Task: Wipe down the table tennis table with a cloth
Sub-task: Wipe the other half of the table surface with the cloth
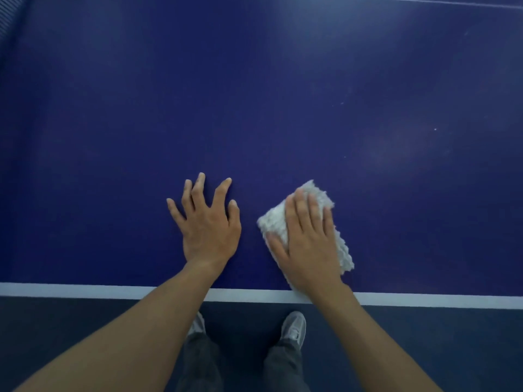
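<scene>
The dark blue table tennis table (pixel 254 94) fills most of the head view. A fluffy white cloth (pixel 276 219), folded into a pad, lies on it close to the near edge. My right hand (pixel 307 239) presses flat on the cloth with straight fingers and covers its middle. My left hand (pixel 208 222) rests on the bare table just left of the cloth, fingers spread, holding nothing.
A white line (pixel 85 290) runs along the table's near edge. Below it is dark floor, with my own two shoes (pixel 295 326) and trouser legs. A thin white line (pixel 424 1) crosses the far right of the table. A few pale specks (pixel 435 129) dot the surface at right.
</scene>
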